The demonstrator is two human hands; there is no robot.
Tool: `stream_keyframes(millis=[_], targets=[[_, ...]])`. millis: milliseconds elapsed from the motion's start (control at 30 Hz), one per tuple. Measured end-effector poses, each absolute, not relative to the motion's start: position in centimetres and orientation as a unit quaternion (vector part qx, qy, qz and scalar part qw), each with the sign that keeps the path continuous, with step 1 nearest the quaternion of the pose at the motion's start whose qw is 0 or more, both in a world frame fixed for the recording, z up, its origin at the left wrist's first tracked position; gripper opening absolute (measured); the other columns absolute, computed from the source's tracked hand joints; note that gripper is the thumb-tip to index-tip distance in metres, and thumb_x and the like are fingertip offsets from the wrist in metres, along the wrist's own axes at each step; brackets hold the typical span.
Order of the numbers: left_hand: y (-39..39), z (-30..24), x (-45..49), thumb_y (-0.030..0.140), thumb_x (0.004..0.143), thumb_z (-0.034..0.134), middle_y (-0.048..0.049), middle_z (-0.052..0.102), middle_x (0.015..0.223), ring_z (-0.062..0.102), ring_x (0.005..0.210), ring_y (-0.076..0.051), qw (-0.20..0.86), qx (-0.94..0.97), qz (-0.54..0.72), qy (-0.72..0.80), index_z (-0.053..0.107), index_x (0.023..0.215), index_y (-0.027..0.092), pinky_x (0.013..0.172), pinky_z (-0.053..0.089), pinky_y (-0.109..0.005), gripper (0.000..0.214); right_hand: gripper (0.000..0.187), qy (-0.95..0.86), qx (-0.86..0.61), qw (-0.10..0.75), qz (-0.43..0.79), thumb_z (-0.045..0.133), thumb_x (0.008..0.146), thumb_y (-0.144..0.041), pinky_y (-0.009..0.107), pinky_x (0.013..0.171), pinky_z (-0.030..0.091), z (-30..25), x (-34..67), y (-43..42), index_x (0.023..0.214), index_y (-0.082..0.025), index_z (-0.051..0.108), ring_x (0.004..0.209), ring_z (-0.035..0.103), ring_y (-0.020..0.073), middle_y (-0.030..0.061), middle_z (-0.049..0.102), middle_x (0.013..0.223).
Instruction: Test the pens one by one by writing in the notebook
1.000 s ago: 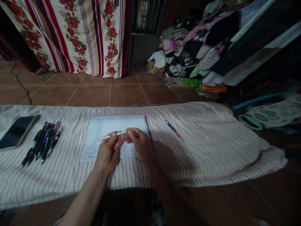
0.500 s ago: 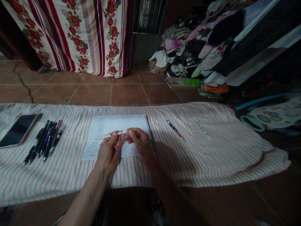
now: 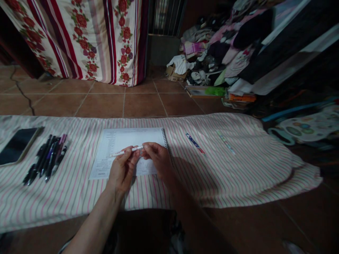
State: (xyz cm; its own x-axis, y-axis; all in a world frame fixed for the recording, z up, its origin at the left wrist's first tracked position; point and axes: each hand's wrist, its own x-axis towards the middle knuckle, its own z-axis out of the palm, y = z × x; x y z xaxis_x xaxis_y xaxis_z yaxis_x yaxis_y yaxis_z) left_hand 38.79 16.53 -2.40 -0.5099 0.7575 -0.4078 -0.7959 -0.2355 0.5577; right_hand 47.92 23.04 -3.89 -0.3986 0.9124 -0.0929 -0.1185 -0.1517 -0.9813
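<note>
A thin white pen is held level over a spiral notebook that lies open on a striped cloth. My left hand pinches the pen's middle with thumb and fingers. My right hand grips the pen's right end, fingers closed round it. Both hands hover just above the notebook's lower half. The page carries faint printed text.
A bundle of dark pens and a black phone lie on the cloth at left. Two more pens lie right of the notebook. Behind are tiled floor, a floral curtain and a heap of clothes.
The hands and pen stay almost where they were. The view has shifted slightly; nothing was let go or picked up.
</note>
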Motion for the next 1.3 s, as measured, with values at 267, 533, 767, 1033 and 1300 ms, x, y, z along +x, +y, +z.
stream_keyframes(millis=[267, 533, 767, 1033, 1300], targets=[[16.6, -2.3, 39.0, -0.002, 0.077, 0.053, -0.0072, 0.066, 0.073, 0.066, 0.067, -0.012, 0.492, -0.02, 0.78, 0.387, 0.063, 0.07, 0.008, 0.069, 0.055, -0.02, 0.016, 0.029, -0.578, -0.409, 0.376, 0.597, 0.059, 0.074, -0.043, 0.023, 0.05, 0.049, -4.6, 48.2, 23.4, 0.077, -0.015, 0.064, 0.052, 0.061, 0.0117, 0.002, 0.065, 0.062], [16.5, -2.8, 39.1, 0.0, 0.081, 0.049, -0.0073, 0.067, 0.071, 0.065, 0.066, -0.01, 0.495, -0.022, 0.785, 0.371, 0.063, 0.07, 0.007, 0.069, 0.055, -0.019, 0.019, 0.028, -0.568, -0.39, 0.382, 0.616, 0.059, 0.074, -0.043, 0.023, 0.053, 0.052, -4.5, 48.2, 23.2, 0.08, -0.016, 0.063, 0.056, 0.064, 0.0125, 0.0023, 0.067, 0.066], [16.7, -2.6, 39.6, 0.001, 0.077, 0.056, -0.0058, 0.066, 0.069, 0.065, 0.063, -0.011, 0.482, -0.017, 0.787, 0.385, 0.062, 0.067, 0.009, 0.067, 0.056, -0.02, 0.015, 0.031, -0.576, -0.412, 0.374, 0.599, 0.057, 0.075, -0.046, 0.022, 0.049, 0.051, -5.0, 48.6, 23.4, 0.078, -0.016, 0.063, 0.053, 0.063, 0.0127, 0.0034, 0.068, 0.066], [17.0, -2.9, 39.4, 0.0, 0.082, 0.048, -0.0039, 0.065, 0.064, 0.064, 0.059, -0.008, 0.474, -0.059, 0.783, 0.397, 0.061, 0.064, 0.009, 0.067, 0.055, -0.019, 0.024, 0.021, -0.612, -0.373, 0.381, 0.585, 0.055, 0.079, -0.039, 0.023, 0.054, 0.052, -5.1, 48.8, 23.4, 0.079, -0.018, 0.061, 0.059, 0.065, 0.0127, 0.0011, 0.067, 0.069], [16.9, -3.0, 39.6, 0.002, 0.08, 0.053, -0.0035, 0.065, 0.061, 0.063, 0.056, -0.009, 0.478, -0.047, 0.762, 0.435, 0.059, 0.064, 0.01, 0.059, 0.054, -0.017, 0.019, 0.021, -0.609, -0.37, 0.337, 0.615, 0.056, 0.077, -0.038, 0.018, 0.043, 0.043, -4.2, 49.1, 23.3, 0.079, -0.017, 0.059, 0.047, 0.057, 0.0092, -0.0026, 0.06, 0.057]])
